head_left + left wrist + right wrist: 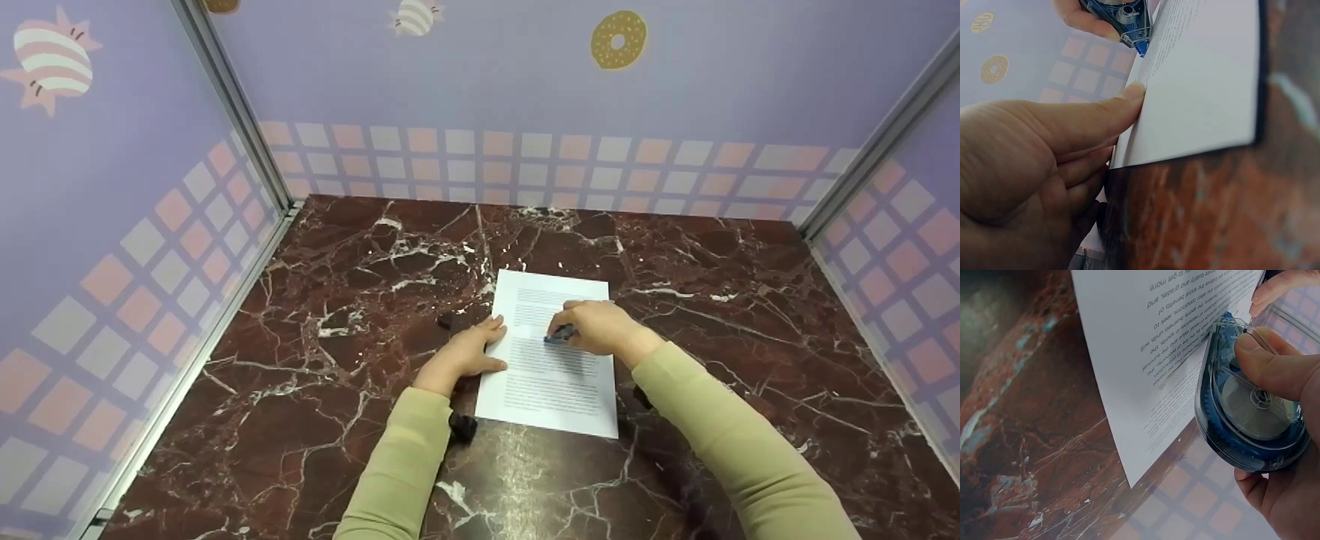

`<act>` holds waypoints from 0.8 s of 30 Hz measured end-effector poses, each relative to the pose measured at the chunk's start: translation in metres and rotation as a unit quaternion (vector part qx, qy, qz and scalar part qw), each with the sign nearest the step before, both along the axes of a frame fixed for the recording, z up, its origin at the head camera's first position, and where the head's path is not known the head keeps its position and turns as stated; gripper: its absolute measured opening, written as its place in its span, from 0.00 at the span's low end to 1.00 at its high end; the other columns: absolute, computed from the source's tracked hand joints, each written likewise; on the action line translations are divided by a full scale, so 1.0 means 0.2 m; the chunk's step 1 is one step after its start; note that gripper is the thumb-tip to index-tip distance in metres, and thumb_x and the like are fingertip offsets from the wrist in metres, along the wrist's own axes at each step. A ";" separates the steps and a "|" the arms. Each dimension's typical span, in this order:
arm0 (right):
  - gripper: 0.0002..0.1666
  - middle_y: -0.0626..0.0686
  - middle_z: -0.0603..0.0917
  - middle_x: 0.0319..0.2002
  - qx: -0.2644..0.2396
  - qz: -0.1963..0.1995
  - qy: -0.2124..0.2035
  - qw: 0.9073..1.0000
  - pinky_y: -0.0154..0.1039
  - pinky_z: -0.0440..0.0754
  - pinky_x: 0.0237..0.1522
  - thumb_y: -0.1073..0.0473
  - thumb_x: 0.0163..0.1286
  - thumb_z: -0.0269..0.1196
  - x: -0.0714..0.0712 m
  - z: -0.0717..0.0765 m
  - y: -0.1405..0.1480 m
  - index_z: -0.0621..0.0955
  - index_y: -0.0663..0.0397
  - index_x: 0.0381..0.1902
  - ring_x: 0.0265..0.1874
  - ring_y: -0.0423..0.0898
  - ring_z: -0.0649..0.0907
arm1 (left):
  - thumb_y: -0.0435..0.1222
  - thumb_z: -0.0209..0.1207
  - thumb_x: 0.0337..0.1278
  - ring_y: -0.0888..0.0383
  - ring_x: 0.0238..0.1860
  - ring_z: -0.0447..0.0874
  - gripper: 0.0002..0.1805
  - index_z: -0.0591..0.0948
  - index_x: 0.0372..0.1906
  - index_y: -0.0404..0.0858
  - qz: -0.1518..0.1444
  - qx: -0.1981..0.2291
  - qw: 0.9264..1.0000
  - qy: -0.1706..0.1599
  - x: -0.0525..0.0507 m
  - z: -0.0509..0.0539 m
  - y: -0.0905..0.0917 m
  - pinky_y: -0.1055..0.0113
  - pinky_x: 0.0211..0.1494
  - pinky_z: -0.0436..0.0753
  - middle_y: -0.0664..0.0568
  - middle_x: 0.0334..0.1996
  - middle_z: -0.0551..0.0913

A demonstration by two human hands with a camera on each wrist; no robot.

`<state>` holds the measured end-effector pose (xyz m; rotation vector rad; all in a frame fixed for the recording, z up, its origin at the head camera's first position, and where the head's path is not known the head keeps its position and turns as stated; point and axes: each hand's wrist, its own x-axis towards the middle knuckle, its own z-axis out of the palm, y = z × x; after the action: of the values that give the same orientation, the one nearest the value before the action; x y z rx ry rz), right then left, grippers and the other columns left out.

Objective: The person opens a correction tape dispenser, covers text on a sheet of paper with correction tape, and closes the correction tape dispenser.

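Observation:
A sheet of printed paper (555, 409) lies on the dark red marbled table. My right hand (600, 328) grips a blue correction tape dispenser (559, 334) with a clear casing, its tip at the text near the middle of the sheet. In the right wrist view the thumb presses the side of the dispenser (1247, 405), and its white reel shows through the casing. My left hand (469, 351) rests on the sheet's left edge with thumb and fingers spread. The left wrist view shows that thumb (1100, 115) extended onto the paper (1202, 101).
The marbled table (300, 420) reaches to patterned walls at the back (487, 161) and both sides. A small dark object (445, 321) lies beside the left hand. Black wrist gear (463, 427) shows under the left sleeve.

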<state>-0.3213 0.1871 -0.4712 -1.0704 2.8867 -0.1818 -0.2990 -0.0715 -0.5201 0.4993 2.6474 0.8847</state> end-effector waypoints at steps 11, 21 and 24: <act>0.21 0.50 0.87 0.40 -0.003 -0.011 0.002 1.000 0.55 0.88 0.48 0.70 0.58 0.71 0.00 -0.01 0.03 0.90 0.43 0.46 0.40 0.54 0.88 | 0.36 0.70 0.60 0.46 0.84 0.51 0.41 0.66 0.77 0.35 -0.003 0.003 1.000 0.002 0.00 0.00 0.00 0.47 0.86 0.54 0.49 0.82 0.57; 0.20 0.50 0.86 0.40 0.002 -0.012 0.004 1.000 0.55 0.88 0.49 0.69 0.59 0.72 0.01 0.00 0.06 0.90 0.43 0.47 0.41 0.54 0.88 | 0.38 0.69 0.62 0.47 0.84 0.50 0.41 0.66 0.78 0.36 -0.003 -0.008 1.000 -0.004 0.00 0.01 0.00 0.47 0.87 0.53 0.50 0.83 0.56; 0.20 0.50 0.86 0.41 0.005 -0.015 0.002 1.000 0.56 0.87 0.51 0.69 0.60 0.72 0.01 0.00 0.07 0.90 0.43 0.47 0.41 0.56 0.88 | 0.38 0.69 0.62 0.48 0.84 0.50 0.41 0.66 0.78 0.36 -0.002 -0.012 1.000 -0.003 0.00 0.01 0.00 0.48 0.87 0.53 0.50 0.83 0.57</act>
<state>-0.3193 0.2016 -0.4718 -1.0270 2.9050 -0.1678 -0.2999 -0.0710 -0.5188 0.4946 2.6472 0.8505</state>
